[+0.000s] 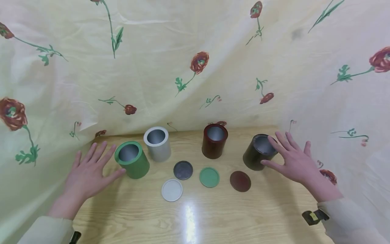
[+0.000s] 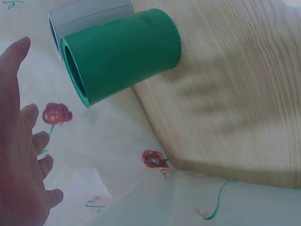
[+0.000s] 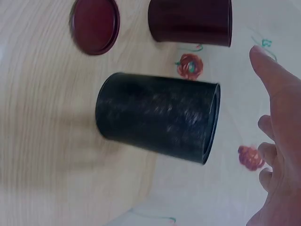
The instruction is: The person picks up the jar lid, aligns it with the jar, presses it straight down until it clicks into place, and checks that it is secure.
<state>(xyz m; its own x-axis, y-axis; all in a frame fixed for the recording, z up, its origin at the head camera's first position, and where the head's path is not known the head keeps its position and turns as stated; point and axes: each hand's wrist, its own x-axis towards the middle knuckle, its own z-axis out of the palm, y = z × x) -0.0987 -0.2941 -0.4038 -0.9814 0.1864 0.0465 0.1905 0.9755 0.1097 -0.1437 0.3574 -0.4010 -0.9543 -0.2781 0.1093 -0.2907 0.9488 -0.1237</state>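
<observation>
My left hand (image 1: pixel 88 173), fingers spread, hovers just left of an open green canister (image 1: pixel 137 166). In the left wrist view that green canister (image 2: pixel 122 54) stands apart from the fingers. On the other side, my right hand (image 1: pixel 290 157) is spread over the right edge of an open black canister (image 1: pixel 256 157); its thumb and forefinger overlap the rim in the head view. The right wrist view shows the black canister (image 3: pixel 155 117) with a gap between it and the hand. Neither hand holds anything.
Between them stand an open white canister (image 1: pixel 159 150) and a dark red one (image 1: pixel 213 145). In front lie round lids: black (image 1: pixel 183 170), white (image 1: pixel 172 190), green (image 1: pixel 209 177) and dark red (image 1: pixel 240 181). A flowered cloth (image 1: pixel 158 67) hangs behind the wooden table (image 1: pixel 146 217).
</observation>
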